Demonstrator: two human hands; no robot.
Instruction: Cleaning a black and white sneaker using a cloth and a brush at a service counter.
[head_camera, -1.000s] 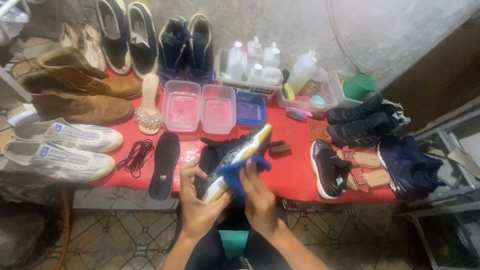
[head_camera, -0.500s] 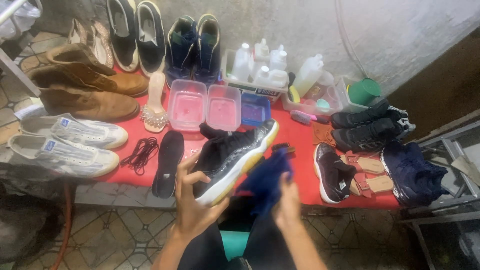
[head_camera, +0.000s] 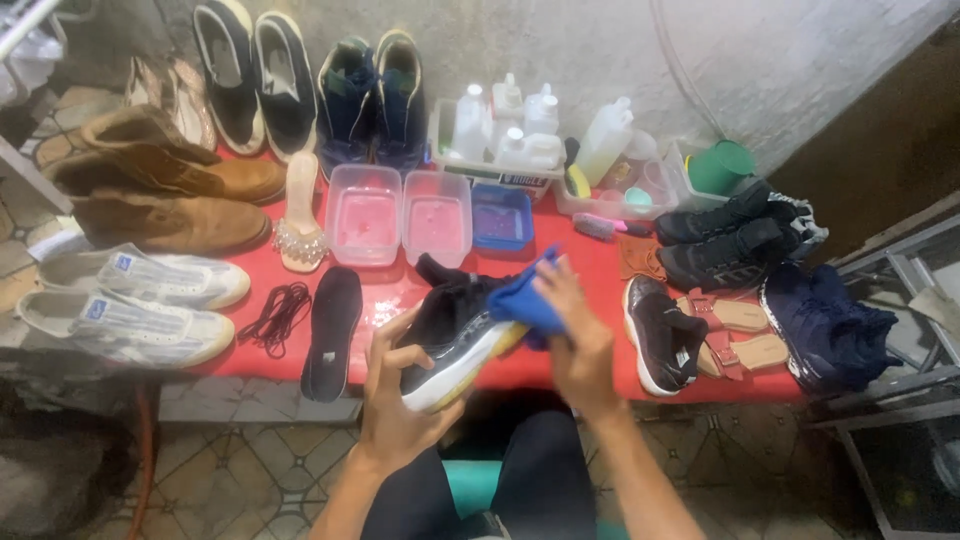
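**Q:** Head view: what did each hand grip?

**A:** Left hand (head_camera: 395, 400) was closed around the heel end of a black sneaker (head_camera: 455, 325) with a white and yellow sole, held tilted above the near edge of the red table (head_camera: 590, 345). Right hand (head_camera: 578, 335) was closed on a blue cloth (head_camera: 525, 300) pressed against the sneaker's toe.

**Q:** What lay around it?

**A:** A black insole (head_camera: 330, 332) and coiled dark laces (head_camera: 272, 315) lay just left; a dark sneaker (head_camera: 660, 335) and tan sandals (head_camera: 735, 335) lay right. Brown boots (head_camera: 165, 195) and white shoes (head_camera: 125, 300) filled the left end.

**Q:** Surface and room?

**A:** Red cover over the table, against a grey wall (head_camera: 600, 50); patterned floor tiles (head_camera: 250, 470) below.

**Q:** Containers?

**A:** Two pink tubs (head_camera: 400, 215) and a blue tub (head_camera: 500, 215) held liquid; a tray behind held white bottles (head_camera: 505, 130).
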